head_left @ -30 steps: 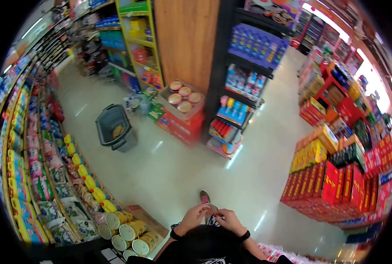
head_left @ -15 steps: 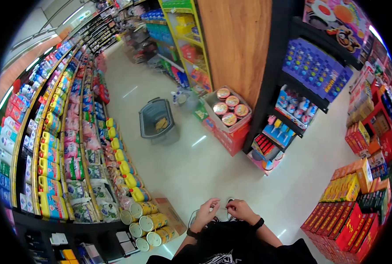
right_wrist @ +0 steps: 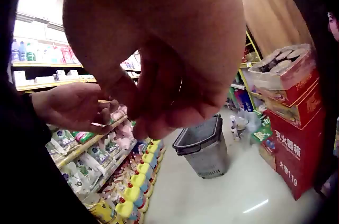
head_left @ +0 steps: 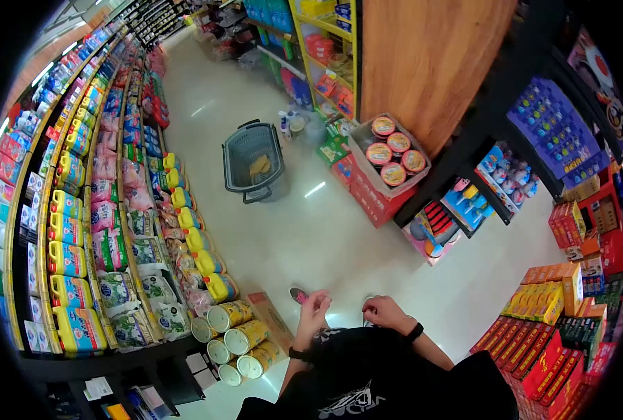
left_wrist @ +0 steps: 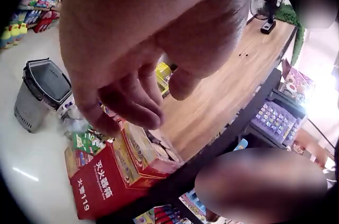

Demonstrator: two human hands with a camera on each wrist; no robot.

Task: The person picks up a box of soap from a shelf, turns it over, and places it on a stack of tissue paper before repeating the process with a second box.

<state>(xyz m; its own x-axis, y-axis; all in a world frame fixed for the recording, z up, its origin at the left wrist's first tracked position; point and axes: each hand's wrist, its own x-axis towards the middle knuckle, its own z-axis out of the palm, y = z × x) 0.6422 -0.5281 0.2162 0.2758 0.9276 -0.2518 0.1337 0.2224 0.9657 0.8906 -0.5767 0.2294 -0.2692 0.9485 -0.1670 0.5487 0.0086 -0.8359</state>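
Note:
In the head view my left hand [head_left: 314, 312] is held in front of my body, fingers loosely bent, with nothing in it. Beside it to the right, my right hand [head_left: 390, 312] hangs with its fingers loosely curled and no object showing in them. The hands are apart. The left wrist view shows the left fingers [left_wrist: 130, 102] relaxed. In the right wrist view the right fingers [right_wrist: 159, 121] curl loosely inward. On the floor ahead stands a grey shopping basket [head_left: 234, 164], a small tan piece [head_left: 259, 165] lying inside; neither hand touches it.
Shelves of yellow jugs [head_left: 66, 255] and bagged goods line the left, with large cans [head_left: 227, 316] at their near end. Ahead right, a carton of round tubs [head_left: 423, 157] sits on a red box [head_left: 371, 203] by a wooden panel [head_left: 430, 70]. Red boxes [head_left: 521, 350] are stacked right.
The view has swung, so the basket now sits farther right than a second ago. My hands have moved a little apart. Neither has taken hold of anything.

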